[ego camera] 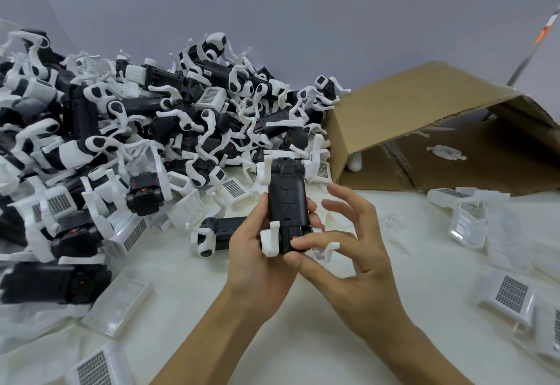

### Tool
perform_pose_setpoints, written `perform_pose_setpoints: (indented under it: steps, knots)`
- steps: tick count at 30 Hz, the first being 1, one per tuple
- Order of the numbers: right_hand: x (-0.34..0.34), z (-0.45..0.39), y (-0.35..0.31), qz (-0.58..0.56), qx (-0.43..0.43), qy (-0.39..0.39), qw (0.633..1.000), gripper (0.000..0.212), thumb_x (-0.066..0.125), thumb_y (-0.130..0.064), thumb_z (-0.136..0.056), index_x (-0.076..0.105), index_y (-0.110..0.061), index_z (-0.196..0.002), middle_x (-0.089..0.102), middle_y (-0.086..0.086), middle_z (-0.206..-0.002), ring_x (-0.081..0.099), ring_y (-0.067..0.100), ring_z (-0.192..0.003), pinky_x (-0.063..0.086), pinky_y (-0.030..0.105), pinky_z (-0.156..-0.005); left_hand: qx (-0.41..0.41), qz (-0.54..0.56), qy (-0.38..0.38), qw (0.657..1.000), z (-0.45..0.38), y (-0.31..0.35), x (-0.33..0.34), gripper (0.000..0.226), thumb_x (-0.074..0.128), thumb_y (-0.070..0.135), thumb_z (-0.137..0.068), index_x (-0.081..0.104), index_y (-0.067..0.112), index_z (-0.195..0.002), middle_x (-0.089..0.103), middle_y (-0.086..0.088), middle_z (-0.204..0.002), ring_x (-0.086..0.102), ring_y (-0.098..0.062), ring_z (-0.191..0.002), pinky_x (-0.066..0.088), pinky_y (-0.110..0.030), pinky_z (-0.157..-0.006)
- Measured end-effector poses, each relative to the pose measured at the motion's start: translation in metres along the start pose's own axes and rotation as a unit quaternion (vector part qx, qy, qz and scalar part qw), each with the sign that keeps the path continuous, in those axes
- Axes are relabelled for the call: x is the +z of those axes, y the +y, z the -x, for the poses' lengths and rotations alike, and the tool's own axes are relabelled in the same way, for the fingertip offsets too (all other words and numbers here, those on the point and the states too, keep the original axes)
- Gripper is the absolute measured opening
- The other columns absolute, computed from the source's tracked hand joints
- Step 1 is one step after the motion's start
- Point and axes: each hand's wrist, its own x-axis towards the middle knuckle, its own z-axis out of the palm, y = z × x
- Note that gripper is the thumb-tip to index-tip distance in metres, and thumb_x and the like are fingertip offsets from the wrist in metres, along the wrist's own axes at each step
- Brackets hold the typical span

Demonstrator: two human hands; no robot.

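So the black folding unit is up off the table, held out in front between both hands. Its long axis points away from the person, far end toward the big pile of identical units. The left hand is wrapped round its left side and underneath, so that's the one carrying it. The right hand comes in from the right at the near end. Thumb and forefinger are closed on that end by the little red dot, and the other fingers are fanned out wide. Might be a press on a catch rather than a pinch, kinda hard to tell from here.

White arms stick out on both sides of the near end, right where the fingers are working, so those are what's in the way. Another unit lies just left of the left hand. A tipped cardboard box sits behind on the right, and white grille covers are scattered nearer on that side.
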Motion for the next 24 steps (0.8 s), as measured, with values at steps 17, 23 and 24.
perform_pose_setpoints:
  steps: [17, 23, 24]
  knots:
    - [-0.019, -0.008, 0.017, 0.225, 0.246, -0.235, 0.913, 0.043, 0.077, -0.057, -0.074, 0.059, -0.046, -0.112, 0.052, -0.027, -0.113, 0.048, -0.006, -0.105, 0.041, 0.016, -0.087, 0.207, -0.119, 0.119, 0.964, -0.012, 0.023, -0.014, 0.038, 0.072, 0.018, -0.079, 0.067, 0.010, -0.116, 0.072, -0.008, -0.103, 0.069, -0.021, -0.092, 0.058, -0.030, -0.071]
    - [-0.024, -0.015, 0.019, 0.031, 0.286, -0.039, 0.957, 0.024, 0.069, -0.040, -0.091, 0.076, -0.019, -0.097, 0.075, -0.001, -0.083, 0.066, 0.002, -0.068, 0.043, 0.023, -0.064, 0.290, -0.239, 0.180, 0.909, -0.009, 0.016, -0.010, 0.063, 0.084, 0.045, -0.071, 0.067, 0.018, -0.125, 0.077, 0.003, -0.109, 0.073, -0.012, -0.100, 0.059, -0.028, -0.082]
    - [-0.027, -0.017, 0.019, -0.064, 0.302, -0.013, 0.951, 0.028, 0.060, -0.036, -0.097, 0.075, -0.012, -0.097, 0.076, 0.007, -0.081, 0.068, 0.008, -0.063, 0.043, 0.028, -0.061, 0.309, -0.272, 0.184, 0.892, -0.008, 0.014, -0.009, 0.061, 0.082, 0.051, -0.076, 0.066, 0.021, -0.127, 0.077, 0.008, -0.108, 0.072, -0.008, -0.100, 0.058, -0.023, -0.081]
